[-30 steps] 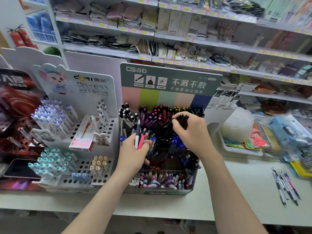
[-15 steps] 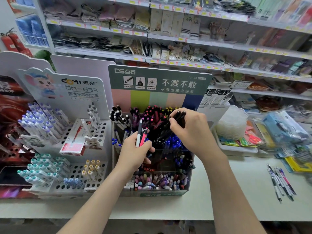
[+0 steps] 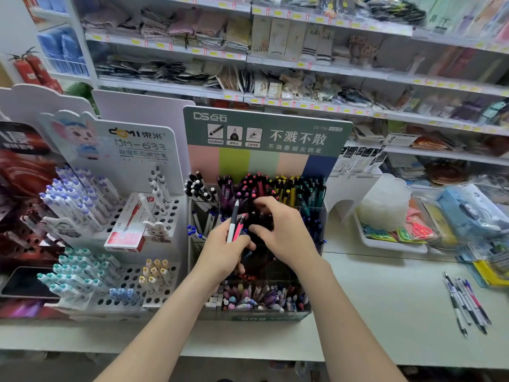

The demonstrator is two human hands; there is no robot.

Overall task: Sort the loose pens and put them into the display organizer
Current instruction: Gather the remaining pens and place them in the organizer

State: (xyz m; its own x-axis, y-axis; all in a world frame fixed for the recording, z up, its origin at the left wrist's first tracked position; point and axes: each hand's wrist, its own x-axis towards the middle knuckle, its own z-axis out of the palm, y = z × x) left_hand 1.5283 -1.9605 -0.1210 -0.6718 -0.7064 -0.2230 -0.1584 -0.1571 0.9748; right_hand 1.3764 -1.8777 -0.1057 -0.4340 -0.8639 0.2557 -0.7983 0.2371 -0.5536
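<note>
The left hand [image 3: 223, 252] has its fingers clamped on a white-barrelled pen [image 3: 230, 230] and a pink pen [image 3: 239, 227], held upright in front of the clear, green-topped display organizer [image 3: 319, 213]. The right hand [image 3: 286, 232] curls its fingers round a bundle of dark pens [image 3: 261, 219] in the organizer's middle tier. Loose pens [image 3: 465, 304] lie on the pale desk [image 3: 385, 299], well apart to the right.
</note>
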